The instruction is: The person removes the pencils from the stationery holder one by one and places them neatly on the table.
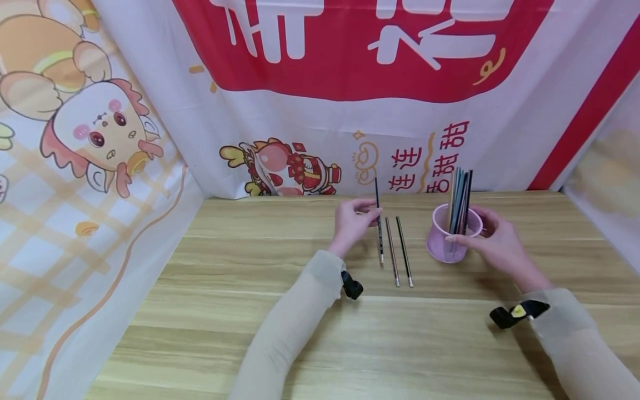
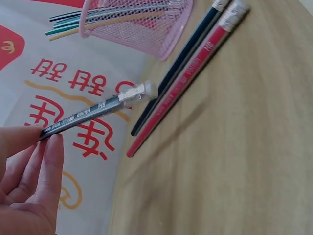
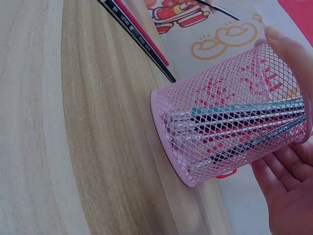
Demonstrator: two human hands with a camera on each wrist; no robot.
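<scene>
Between thumb and fingers, my left hand pinches a black pencil with a white eraser end pointing down. In the left wrist view that pencil is held clear of the wood. Two more pencils lie side by side to its right: a red pencil and a black pencil. My right hand grips a pink mesh pencil cup by its rim and side. Several pencils stand in the cup, erasers down, as the right wrist view shows through the mesh.
The wood-grain table meets a printed cloth backdrop at its back edge. Another patterned cloth hangs on the left. Black wrist straps sit over the sleeves.
</scene>
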